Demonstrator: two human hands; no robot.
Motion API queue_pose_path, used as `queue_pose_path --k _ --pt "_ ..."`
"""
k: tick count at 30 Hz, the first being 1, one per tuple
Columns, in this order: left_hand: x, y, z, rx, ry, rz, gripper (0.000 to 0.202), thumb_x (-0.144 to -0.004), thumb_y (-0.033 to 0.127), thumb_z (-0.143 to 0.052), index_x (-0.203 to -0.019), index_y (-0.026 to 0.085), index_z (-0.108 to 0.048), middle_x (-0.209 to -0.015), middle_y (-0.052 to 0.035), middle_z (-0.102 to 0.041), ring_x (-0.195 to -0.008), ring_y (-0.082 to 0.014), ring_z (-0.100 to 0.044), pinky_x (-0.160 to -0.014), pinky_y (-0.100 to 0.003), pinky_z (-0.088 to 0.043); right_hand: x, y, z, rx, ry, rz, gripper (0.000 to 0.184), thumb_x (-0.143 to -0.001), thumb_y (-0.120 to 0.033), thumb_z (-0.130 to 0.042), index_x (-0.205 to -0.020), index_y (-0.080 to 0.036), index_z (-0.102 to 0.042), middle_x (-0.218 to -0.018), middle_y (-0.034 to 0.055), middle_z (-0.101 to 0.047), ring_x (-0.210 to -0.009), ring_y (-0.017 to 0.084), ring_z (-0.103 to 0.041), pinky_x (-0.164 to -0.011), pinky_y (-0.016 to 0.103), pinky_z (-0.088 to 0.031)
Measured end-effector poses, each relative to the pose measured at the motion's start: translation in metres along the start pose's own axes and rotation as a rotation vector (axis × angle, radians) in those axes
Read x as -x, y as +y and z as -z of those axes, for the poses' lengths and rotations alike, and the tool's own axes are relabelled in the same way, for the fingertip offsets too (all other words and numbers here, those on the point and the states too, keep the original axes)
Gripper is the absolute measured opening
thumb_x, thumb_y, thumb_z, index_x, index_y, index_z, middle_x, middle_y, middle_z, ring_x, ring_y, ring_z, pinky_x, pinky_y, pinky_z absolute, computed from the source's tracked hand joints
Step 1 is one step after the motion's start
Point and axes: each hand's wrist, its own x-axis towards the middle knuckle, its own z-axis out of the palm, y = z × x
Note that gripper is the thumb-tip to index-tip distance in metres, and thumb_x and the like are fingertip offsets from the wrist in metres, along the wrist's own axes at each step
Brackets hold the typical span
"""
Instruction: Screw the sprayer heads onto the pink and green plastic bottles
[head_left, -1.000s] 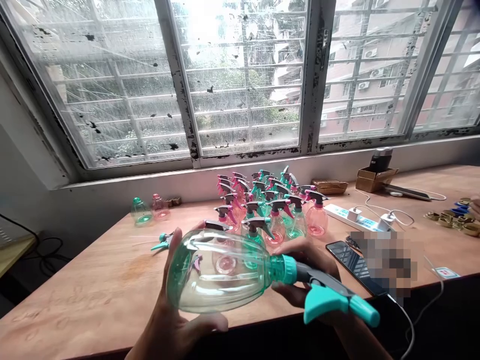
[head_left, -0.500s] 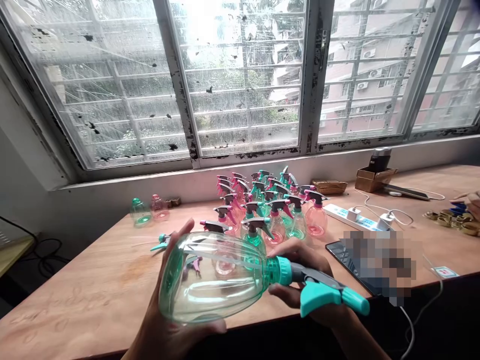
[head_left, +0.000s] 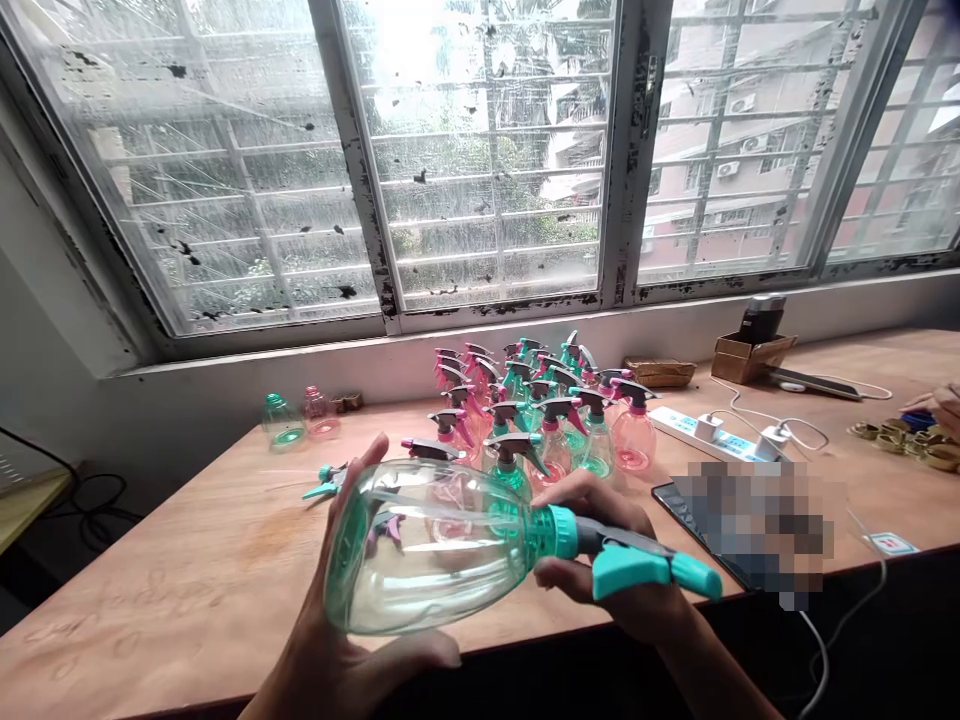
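Observation:
A clear green spray bottle (head_left: 427, 560) lies sideways in the air between my hands, above the table's front edge. My left hand (head_left: 337, 620) is wrapped round its wide base, thumb below and fingers behind. At the neck, my right hand (head_left: 615, 540) grips around the turquoise collar (head_left: 556, 532); its thumb and fingers lie on either side. The spray head with its turquoise trigger (head_left: 631, 572) points right, and a thin tube shows inside the bottle. Behind stand several pink and green spray bottles (head_left: 551, 445) with heads on.
Two headless bottles, one green (head_left: 283, 425) and one pink (head_left: 319, 415), stand at the back left. A loose turquoise spray head (head_left: 326, 483) lies on the table (head_left: 172, 560). To the right are a power strip (head_left: 712, 440), a dark tablet (head_left: 694, 520) and another person's hand (head_left: 943, 405).
The bottle's spray head end has risen slightly and shifted a little left, with the right hand. Both hands keep their hold.

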Motion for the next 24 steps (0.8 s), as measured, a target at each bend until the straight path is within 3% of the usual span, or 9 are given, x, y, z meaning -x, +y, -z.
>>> queue_pose_path --k 5,9,12,18,24 --pt "-0.002 0.002 -0.005 0.035 0.058 0.017 0.109 -0.072 0.042 -0.091 -0.160 0.045 -0.026 -0.172 -0.0061 -0.022 -0.146 -0.0444 -0.042 -0.101 -0.057 -0.059 -0.001 -0.001 0.003 0.075 -0.002 0.041 0.037 -0.077 -0.015 -0.089 -0.105 -0.027 -0.069 -0.080 -0.0036 -0.068 -0.066 0.012 -0.061 -0.060 0.020 -0.050" --pt "-0.004 -0.006 -0.009 0.102 0.058 -0.028 0.096 -0.084 0.038 -0.081 -0.158 0.053 -0.022 -0.169 -0.0041 -0.030 -0.143 -0.0411 -0.048 -0.100 -0.057 -0.059 0.000 0.001 -0.001 -0.063 0.013 -0.072 0.032 -0.077 -0.024 -0.091 -0.100 -0.025 -0.068 -0.073 -0.0046 -0.066 -0.057 0.012 -0.063 -0.051 0.018 -0.049" --pt "-0.004 -0.007 -0.008 0.089 0.054 -0.124 0.097 -0.087 0.030 -0.078 -0.158 0.054 -0.018 -0.168 -0.0046 -0.031 -0.147 -0.0405 -0.043 -0.099 -0.058 -0.059 0.001 0.002 -0.003 -0.126 -0.002 -0.111 0.031 -0.080 -0.026 -0.089 -0.102 -0.025 -0.067 -0.074 -0.0034 -0.067 -0.057 0.013 -0.067 -0.050 0.019 -0.051" --pt "-0.003 0.004 -0.005 0.042 0.052 -0.041 0.115 -0.067 0.059 -0.088 -0.162 0.038 -0.026 -0.170 -0.0137 -0.024 -0.148 -0.0487 -0.037 -0.104 -0.060 -0.055 0.001 -0.002 0.001 0.031 -0.019 -0.040 0.034 -0.078 -0.018 -0.089 -0.105 -0.023 -0.068 -0.087 0.0006 -0.070 -0.069 0.014 -0.066 -0.061 0.023 -0.055" --pt "-0.002 -0.003 -0.012 0.112 0.134 0.029 0.090 -0.082 0.053 -0.079 -0.157 0.049 -0.030 -0.167 -0.0061 -0.034 -0.143 -0.0434 -0.047 -0.102 -0.059 -0.056 0.000 -0.001 -0.003 -0.107 0.006 -0.147 0.035 -0.076 -0.032 -0.092 -0.098 -0.021 -0.067 -0.074 -0.0013 -0.068 -0.058 0.014 -0.066 -0.050 0.021 -0.053"
